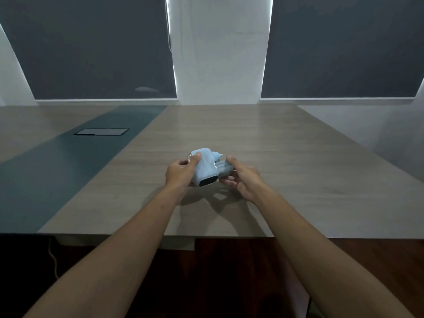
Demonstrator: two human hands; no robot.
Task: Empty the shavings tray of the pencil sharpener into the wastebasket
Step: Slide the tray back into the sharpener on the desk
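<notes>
Two bare forearms reach from the near edge toward the middle of the pale wood-grain table [263, 138]. The left hand [181, 172] is closed around the left side of the light blue plastic pencil sharpener [205, 167], thumb laid over its top. The right hand [241, 177] grips a pale blue ribbed part [222, 169] sticking out of the sharpener's right side, thumb on top and fingers beneath. The sharpener is held just above the table, its shadow falling on the wood below. A dark grey-green strip [68, 161] with a rectangular hatch [101, 131] runs along the table's left side.
</notes>
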